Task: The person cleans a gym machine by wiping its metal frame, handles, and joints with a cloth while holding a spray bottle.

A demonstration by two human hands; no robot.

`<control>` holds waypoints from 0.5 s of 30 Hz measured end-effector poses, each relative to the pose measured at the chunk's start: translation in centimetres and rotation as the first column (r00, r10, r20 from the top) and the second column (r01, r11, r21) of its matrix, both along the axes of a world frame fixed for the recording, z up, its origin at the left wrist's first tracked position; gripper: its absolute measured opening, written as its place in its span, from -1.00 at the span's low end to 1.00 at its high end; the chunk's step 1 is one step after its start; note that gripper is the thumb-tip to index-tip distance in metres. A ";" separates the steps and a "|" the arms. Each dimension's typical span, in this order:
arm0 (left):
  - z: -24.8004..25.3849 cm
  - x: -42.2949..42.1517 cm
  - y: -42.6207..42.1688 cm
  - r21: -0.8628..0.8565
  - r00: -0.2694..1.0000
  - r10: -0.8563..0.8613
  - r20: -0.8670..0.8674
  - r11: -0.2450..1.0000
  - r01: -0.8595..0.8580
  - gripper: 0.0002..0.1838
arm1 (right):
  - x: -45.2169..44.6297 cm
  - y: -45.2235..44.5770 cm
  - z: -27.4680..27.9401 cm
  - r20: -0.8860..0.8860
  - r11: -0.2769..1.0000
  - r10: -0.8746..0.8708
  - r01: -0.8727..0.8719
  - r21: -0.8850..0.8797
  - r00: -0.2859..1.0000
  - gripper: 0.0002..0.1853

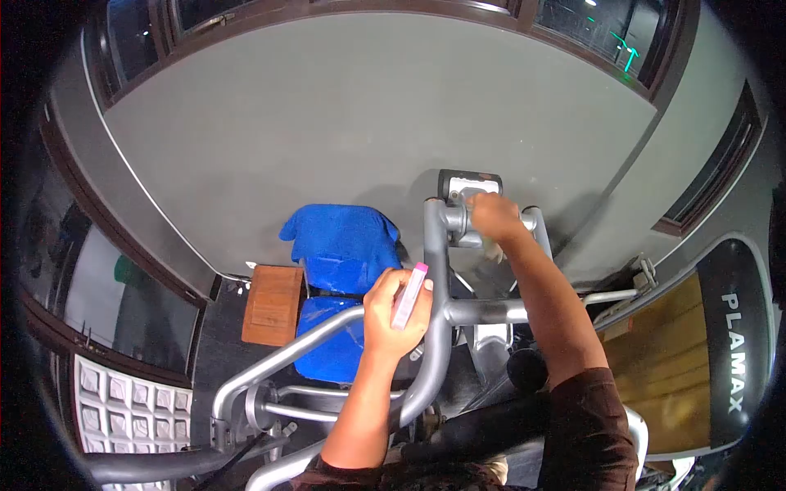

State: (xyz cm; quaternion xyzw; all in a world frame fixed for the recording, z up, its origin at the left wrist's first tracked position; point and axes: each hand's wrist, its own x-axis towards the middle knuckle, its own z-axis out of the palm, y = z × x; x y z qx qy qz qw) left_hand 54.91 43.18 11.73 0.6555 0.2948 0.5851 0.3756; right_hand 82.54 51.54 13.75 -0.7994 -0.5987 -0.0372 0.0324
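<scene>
My left hand (383,321) is closed around a slim, pale pink tube with a bright pink end (408,299); its label is too small to read. That hand is just left of the upright grey metal tube (436,262) of an exercise machine. Farther up, my right hand (496,218) is closed in a fist at the top crossbar of the frame, in front of the console (470,182). A small pale piece (494,252) shows beneath the fist. What the fist holds is hidden.
A blue chair (327,331) with a blue cloth (340,233) over its back stands against the grey wall. Beside it is a brown wooden stool (271,304). Silver handlebars (282,356) curve out on the left. A PLAMAX-marked panel (733,344) is at right.
</scene>
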 end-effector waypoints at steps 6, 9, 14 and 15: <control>0.0 -0.5 -0.2 -0.013 1.000 -0.005 -0.015 1.000 0.004 -0.86 | 3.6 -0.3 0.0 0.078 0.969 -0.218 0.225 -0.100 0.973 -0.65; 0.1 -0.4 -0.2 -0.070 1.000 -0.015 -0.011 0.997 0.015 -0.86 | 4.3 -0.9 0.9 0.035 0.947 -0.301 0.303 -0.106 0.953 -0.64; 0.5 -0.3 -0.4 -0.037 1.000 -0.016 -0.025 0.999 0.015 -0.84 | 1.5 -0.4 -0.5 -0.079 0.995 0.053 -0.046 0.086 0.996 -0.60; 0.4 -0.3 -0.3 -0.020 1.000 -0.019 -0.019 1.000 0.018 -0.84 | 1.1 -0.3 -0.8 -0.094 0.999 0.008 -0.003 0.052 0.996 -0.60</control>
